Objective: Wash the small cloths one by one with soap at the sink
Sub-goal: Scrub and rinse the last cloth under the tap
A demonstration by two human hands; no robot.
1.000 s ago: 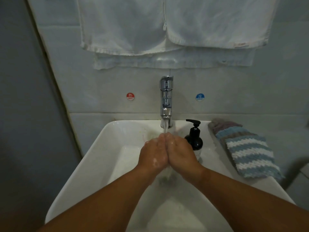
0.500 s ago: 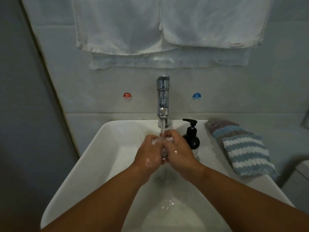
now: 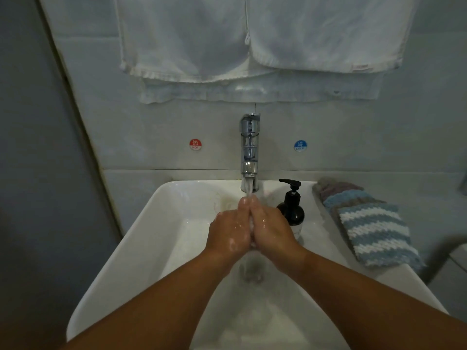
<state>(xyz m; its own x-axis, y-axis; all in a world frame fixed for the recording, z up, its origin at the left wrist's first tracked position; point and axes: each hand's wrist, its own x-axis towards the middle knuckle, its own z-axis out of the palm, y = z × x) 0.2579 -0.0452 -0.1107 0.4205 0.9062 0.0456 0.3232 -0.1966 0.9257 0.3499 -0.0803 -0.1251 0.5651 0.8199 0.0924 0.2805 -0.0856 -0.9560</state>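
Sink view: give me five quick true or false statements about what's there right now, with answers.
1. Water runs from the tap onto the left hand and right hand. True.
2. The bottle stands left of the tap. False: it stands right of it.
3. Striped cloths lie right of the bottle. True.
4. The red sticker is right of the tap. False: it is left of it.
5. The hands are held apart. False: they press together.
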